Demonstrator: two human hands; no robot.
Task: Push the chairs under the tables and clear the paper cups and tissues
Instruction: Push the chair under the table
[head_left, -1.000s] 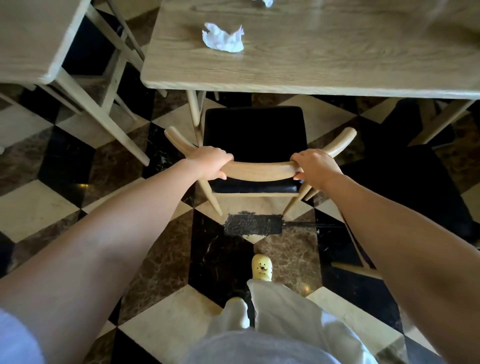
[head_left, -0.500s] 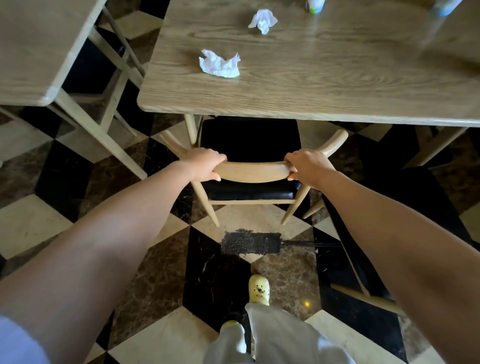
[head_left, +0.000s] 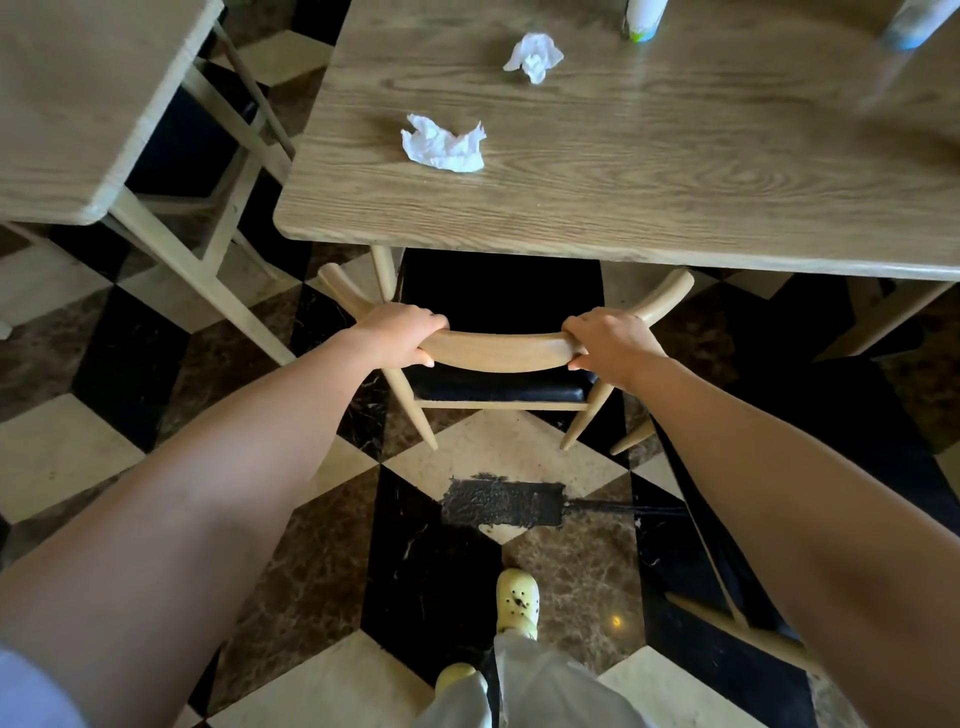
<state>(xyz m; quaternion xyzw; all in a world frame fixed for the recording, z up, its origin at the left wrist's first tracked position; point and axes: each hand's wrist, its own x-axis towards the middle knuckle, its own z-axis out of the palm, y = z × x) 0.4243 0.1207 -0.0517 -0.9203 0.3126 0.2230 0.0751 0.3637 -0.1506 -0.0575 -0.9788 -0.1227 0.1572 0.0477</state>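
Observation:
A wooden chair (head_left: 501, 353) with a black seat stands partly under the wooden table (head_left: 623, 208); the front of its seat is hidden by the tabletop. My left hand (head_left: 400, 332) grips the left part of the curved backrest, and my right hand (head_left: 608, 340) grips the right part. Two crumpled white tissues lie on the table: one (head_left: 444, 145) near the front left, another (head_left: 535, 54) farther back. Two paper cups stand at the table's far edge, one with a green base (head_left: 641, 18) and one with a blue base (head_left: 911, 23), both cut off by the frame.
A second wooden table (head_left: 78, 104) stands at the left with a dark-seated chair behind its legs. Another dark chair (head_left: 831, 415) is at the right, partly hidden by my right arm. A black patch (head_left: 501, 504) marks the checkered floor in front of my yellow shoes.
The chair has slid forward under the table with both hands on its backrest. More of the tabletop has come into view, including the second tissue and both cups.

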